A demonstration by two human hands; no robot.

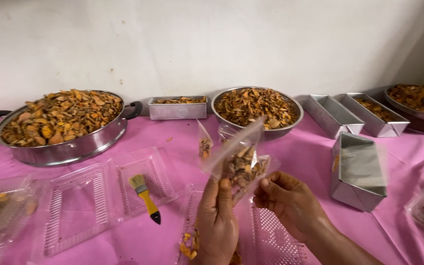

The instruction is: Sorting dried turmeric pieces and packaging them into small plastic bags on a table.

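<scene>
a table under a pink cloth fills the lower frame. upper left stands a wide steel pan heaped with orange dried pieces; beside it, top centre, a small rectangular tin and a round steel bowl. upper right, two long tins lie side by side, a folded foil box below them. lower left lie open clear plastic trays, one bearing a yellow-handled brush

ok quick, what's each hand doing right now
Left hand: closed on the clear plastic bag of dried pieces.
Right hand: closed, pinching the same bag's lower edge.
</scene>
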